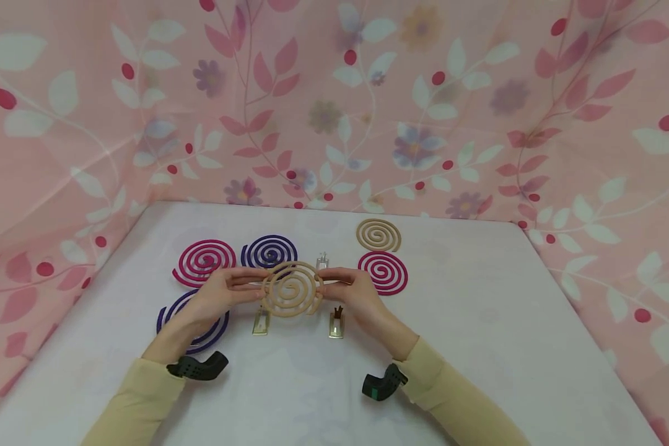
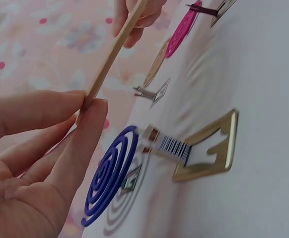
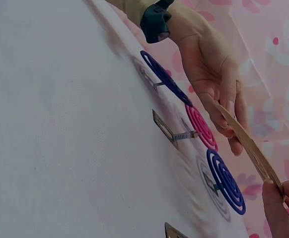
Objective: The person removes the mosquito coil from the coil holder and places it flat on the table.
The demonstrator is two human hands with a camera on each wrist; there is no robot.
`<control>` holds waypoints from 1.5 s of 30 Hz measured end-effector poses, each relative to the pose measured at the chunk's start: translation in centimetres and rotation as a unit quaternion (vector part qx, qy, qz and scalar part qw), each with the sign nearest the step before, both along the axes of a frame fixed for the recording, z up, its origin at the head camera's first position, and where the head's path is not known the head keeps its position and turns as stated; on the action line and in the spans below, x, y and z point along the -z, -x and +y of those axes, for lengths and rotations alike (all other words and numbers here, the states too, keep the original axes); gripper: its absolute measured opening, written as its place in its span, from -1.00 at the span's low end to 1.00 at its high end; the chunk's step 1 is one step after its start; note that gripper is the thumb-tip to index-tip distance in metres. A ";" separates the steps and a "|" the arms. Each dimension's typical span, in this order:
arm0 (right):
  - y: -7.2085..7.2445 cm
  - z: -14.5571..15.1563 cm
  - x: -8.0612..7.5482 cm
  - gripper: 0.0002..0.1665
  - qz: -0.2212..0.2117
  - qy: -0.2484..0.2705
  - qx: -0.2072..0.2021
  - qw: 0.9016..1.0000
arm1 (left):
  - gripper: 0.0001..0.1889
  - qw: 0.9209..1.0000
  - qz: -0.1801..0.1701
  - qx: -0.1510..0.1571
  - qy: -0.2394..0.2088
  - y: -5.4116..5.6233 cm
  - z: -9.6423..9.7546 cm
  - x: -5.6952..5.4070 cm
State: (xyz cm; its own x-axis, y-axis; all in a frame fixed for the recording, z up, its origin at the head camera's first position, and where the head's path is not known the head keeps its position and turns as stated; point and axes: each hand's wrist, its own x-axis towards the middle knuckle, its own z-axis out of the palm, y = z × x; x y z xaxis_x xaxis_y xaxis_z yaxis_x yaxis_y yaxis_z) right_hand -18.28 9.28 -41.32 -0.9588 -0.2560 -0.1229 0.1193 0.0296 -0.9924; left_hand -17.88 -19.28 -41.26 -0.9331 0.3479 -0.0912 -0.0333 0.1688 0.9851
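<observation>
Both hands hold a tan spiral mosquito coil (image 1: 292, 287) up over the table, one at each side of it. My left hand (image 1: 217, 294) pinches its left edge between thumb and fingers; the left wrist view shows the coil edge-on (image 2: 115, 49) in that pinch. At the opposite edge, my right hand (image 1: 362, 300) grips with thumb and fingertips. Below the coil stand two small gold-rimmed metal stands (image 1: 260, 327) (image 1: 336, 328) with upright posts. The left wrist view shows one post wrapped in fine stripes (image 2: 174, 147). Behind the coil is a silver stand (image 1: 323, 262).
At the left are a pink coil (image 1: 207, 260), a blue coil (image 1: 270, 254) and another blue coil (image 1: 223, 328) partly behind my left forearm. Farther right lie a tan coil (image 1: 378, 235) and a pink coil (image 1: 382, 272). Flowered pink cloth (image 1: 323, 111) rises behind the white table (image 1: 479, 347).
</observation>
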 end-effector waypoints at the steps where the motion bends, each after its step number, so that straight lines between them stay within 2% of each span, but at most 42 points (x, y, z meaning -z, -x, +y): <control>1: 0.0 0.2 0.0 -0.59 0.002 0.000 0.001 1.000 | -0.46 1.000 0.000 -0.002 0.001 0.0 0.3 0.0; 7: 0.0 1.6 0.3 -0.59 0.010 -0.007 0.000 1.000 | -0.49 1.000 -0.002 -0.001 0.010 -0.1 1.7 0.6; 14: -0.1 3.2 0.3 -0.58 -0.003 -0.009 -0.005 1.000 | -0.48 1.000 -0.001 0.003 -0.017 0.0 3.2 0.8; 22: -0.2 5.0 0.6 -0.58 -0.008 -0.005 0.013 1.000 | -0.50 1.000 0.007 0.008 -0.025 0.0 5.2 0.9; 37: -0.5 8.6 0.9 -0.55 0.005 -0.018 0.019 1.000 | -0.51 0.998 0.007 -0.006 -0.058 0.0 9.1 1.6; 45: -0.8 10.3 0.7 -0.55 0.004 -0.033 0.039 0.999 | -0.51 0.998 -0.005 -0.015 -0.056 -0.1 11.3 1.4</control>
State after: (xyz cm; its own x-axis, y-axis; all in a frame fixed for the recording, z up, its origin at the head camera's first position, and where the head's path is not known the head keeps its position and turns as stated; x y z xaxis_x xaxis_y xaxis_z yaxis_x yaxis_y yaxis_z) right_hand -17.45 19.61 -42.01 -0.9766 -0.1727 -0.1285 0.1152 0.0850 -0.9897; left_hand -17.74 -7.97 -42.71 -0.9423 0.3287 -0.0633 -0.0472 0.0566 0.9973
